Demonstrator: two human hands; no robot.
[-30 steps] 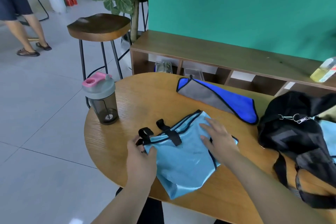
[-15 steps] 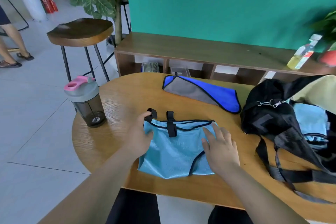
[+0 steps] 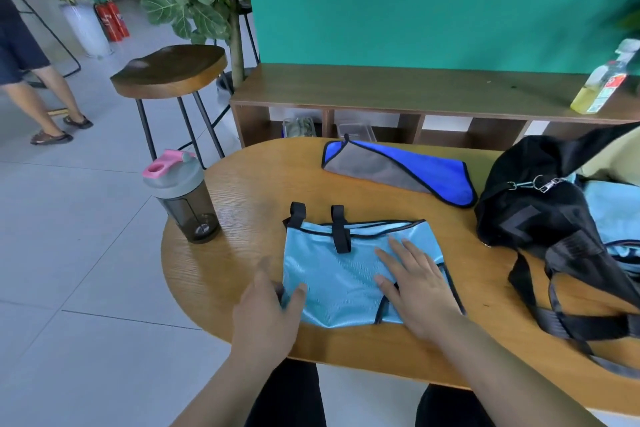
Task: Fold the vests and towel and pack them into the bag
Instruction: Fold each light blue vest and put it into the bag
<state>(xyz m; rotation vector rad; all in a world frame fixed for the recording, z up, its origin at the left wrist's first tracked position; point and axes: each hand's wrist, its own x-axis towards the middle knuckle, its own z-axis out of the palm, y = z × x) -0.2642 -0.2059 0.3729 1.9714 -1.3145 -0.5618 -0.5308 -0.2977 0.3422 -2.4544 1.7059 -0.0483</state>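
- Head view: light-blue vest (image 3: 346, 274) lies folded flat on the table (image 3: 242, 204), straps pointing away past the fingertips
- Right hand (image 3: 415, 288) rests palm-down on its right half, fingers straight and spread, likely pinning the fold so the slick cloth cannot slide
- Left hand (image 3: 266, 319) at the vest's near-left corner, thumb over the edge; motion-blurred, cannot tell if it pinches (perhaps readying a cross-fold)
- Right of the right hand: black bag (image 3: 540, 218), mouth agape; blue-and-grey towel (image 3: 398, 170) beyond the fingers, awaiting its turn
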